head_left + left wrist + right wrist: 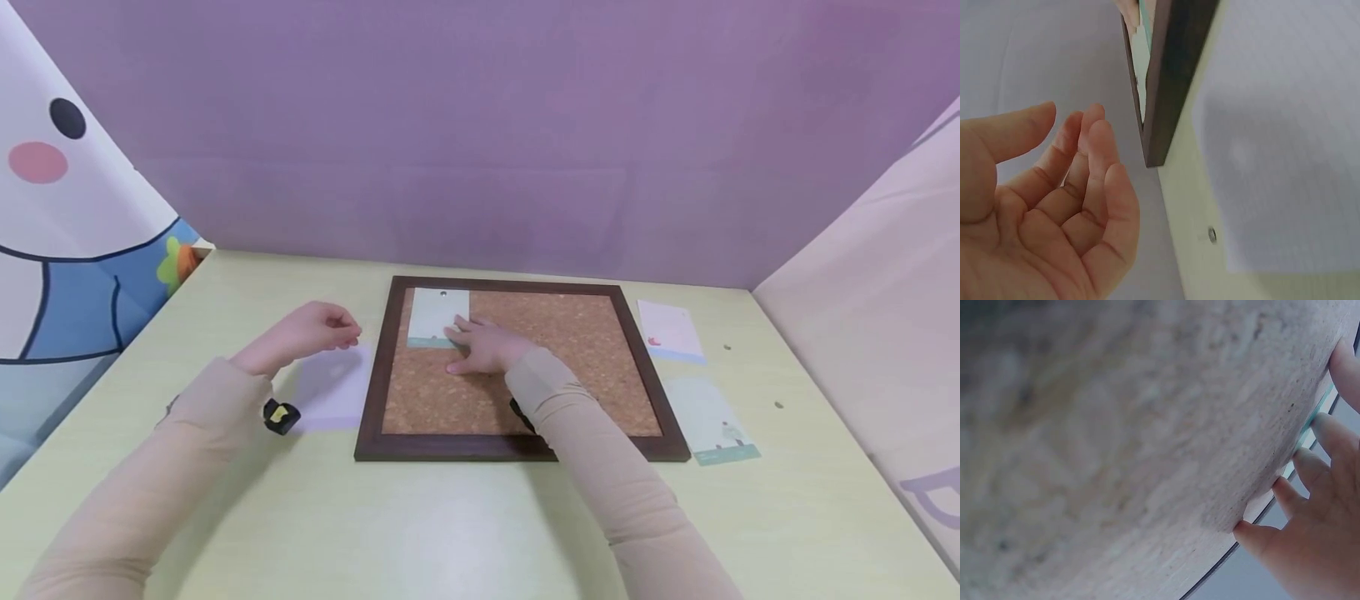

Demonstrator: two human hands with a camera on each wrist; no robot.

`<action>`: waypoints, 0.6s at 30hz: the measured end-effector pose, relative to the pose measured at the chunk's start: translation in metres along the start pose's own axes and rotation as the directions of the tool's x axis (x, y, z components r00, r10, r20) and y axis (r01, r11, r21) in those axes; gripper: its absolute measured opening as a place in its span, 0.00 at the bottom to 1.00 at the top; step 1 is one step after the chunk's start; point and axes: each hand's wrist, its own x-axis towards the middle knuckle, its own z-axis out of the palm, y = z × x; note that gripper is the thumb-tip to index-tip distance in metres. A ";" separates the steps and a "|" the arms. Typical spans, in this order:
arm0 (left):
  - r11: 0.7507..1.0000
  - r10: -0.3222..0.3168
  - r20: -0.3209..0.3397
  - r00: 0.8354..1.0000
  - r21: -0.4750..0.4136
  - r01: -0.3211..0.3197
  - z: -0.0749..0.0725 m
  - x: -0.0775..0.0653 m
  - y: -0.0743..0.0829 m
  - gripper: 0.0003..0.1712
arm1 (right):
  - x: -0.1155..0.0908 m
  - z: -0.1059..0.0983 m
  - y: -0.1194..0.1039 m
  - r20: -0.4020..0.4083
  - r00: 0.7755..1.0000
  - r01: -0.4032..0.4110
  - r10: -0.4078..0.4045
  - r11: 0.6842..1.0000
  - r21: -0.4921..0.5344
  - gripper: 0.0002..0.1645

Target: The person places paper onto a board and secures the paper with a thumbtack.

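A cork board (570, 367) in a dark brown frame lies flat on the table. On its upper left corner sits a pale card (429, 312) with a green lower strip and a small pin (443, 293) near its top edge. My right hand (487, 346) rests with spread fingers on the board, fingertips at the card's lower right and on the cork beside it. Left of the frame, my left hand (318, 327) hovers over a lilac-edged lined sheet (330, 392). Its fingers (1119, 206) bend loosely, the thumb apart from them, with nothing between.
Right of the board lie a pink-and-lilac card (671, 329) and a green-edged card with a tree (708, 417). Two small pins (727, 347) are on the table beyond them. Another small pin (1212, 235) lies near the lined sheet. A purple wall (480, 167) stands behind.
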 end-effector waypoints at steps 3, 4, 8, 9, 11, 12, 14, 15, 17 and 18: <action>1.000 0.004 -0.008 1.000 0.017 -0.004 -0.003 -0.007 -0.006 0.13 | 0.001 0.000 0.000 -0.002 1.000 0.005 -0.005 1.000 -0.010 0.43; 1.000 0.009 -0.013 1.000 0.026 -0.009 -0.003 -0.008 -0.008 0.13 | 0.001 0.001 0.000 -0.003 1.000 0.006 -0.006 1.000 -0.014 0.43; 0.998 0.008 -0.024 1.000 0.062 -0.007 -0.006 -0.013 -0.017 0.11 | 0.001 0.001 0.000 -0.011 1.000 0.011 -0.012 1.000 -0.029 0.43; 0.998 0.008 -0.025 1.000 0.068 -0.006 -0.006 -0.014 -0.019 0.11 | 0.001 0.000 0.000 -0.011 1.000 0.011 -0.011 0.999 -0.030 0.44; 0.997 0.002 -0.026 1.000 0.077 0.000 -0.008 -0.016 -0.022 0.11 | 0.001 0.000 -0.001 -0.009 1.000 0.010 -0.010 0.999 -0.033 0.44; 0.997 0.001 -0.023 1.000 0.082 0.001 -0.008 -0.017 -0.024 0.11 | 0.001 0.000 -0.001 -0.008 1.000 0.010 -0.011 0.999 -0.033 0.44; 0.996 0.003 -0.026 1.000 0.091 0.000 -0.009 -0.018 -0.026 0.11 | 0.000 0.000 0.000 -0.006 1.000 0.009 -0.010 0.999 -0.033 0.43; 0.995 0.001 -0.025 1.000 0.096 0.001 -0.009 -0.018 -0.027 0.12 | 0.000 0.001 0.000 -0.005 1.000 0.009 -0.009 1.000 -0.030 0.43; 0.995 -0.006 -0.023 1.000 0.102 0.009 -0.010 -0.019 -0.029 0.14 | 0.000 0.001 0.000 -0.003 1.000 0.009 -0.009 1.000 -0.024 0.43; 0.994 -0.014 -0.024 1.000 0.106 0.016 -0.010 -0.019 -0.031 0.15 | 0.000 0.001 0.000 -0.002 1.000 0.009 -0.009 1.000 -0.021 0.43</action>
